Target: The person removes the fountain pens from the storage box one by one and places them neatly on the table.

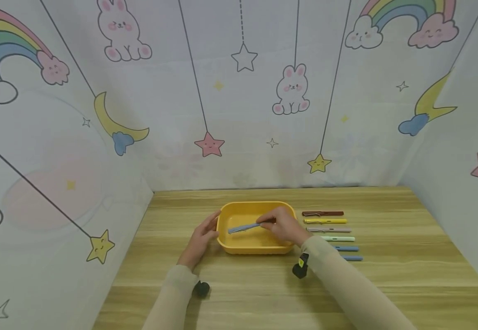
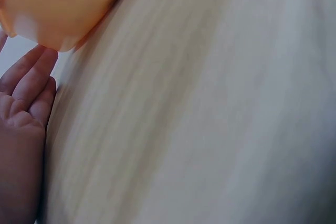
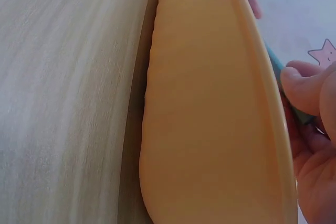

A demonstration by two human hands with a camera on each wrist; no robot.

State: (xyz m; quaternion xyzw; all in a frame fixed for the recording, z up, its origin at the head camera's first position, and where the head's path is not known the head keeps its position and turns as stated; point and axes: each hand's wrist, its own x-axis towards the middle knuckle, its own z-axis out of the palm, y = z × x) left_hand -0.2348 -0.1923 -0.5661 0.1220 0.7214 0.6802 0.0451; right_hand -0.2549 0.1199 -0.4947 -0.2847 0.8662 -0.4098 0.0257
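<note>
My right hand [image 1: 285, 225] pinches a blue pen [image 1: 243, 228] with a clip between thumb and fingers. The pen is held slantwise over the inside of a yellow plastic basket [image 1: 259, 250], its free end pointing left. Against the basket's left side rests my left hand [image 1: 199, 238], and the left wrist view shows its fingers [image 2: 34, 80] fairly straight at the outer wall. In the right wrist view the basket's wall [image 3: 210, 103] hides most of the pen, while the thumb [image 3: 302, 87] shows on it.
Right of the basket lies a column of capped pens: dark red [image 1: 323, 213], yellow [image 1: 325, 221], pale pink [image 1: 329, 230], mint green [image 1: 340, 239] and blue [image 1: 348, 248]. My right forearm covers some of their left ends. Printed curtains [image 1: 259, 174] stand behind the wooden table [image 1: 243, 293].
</note>
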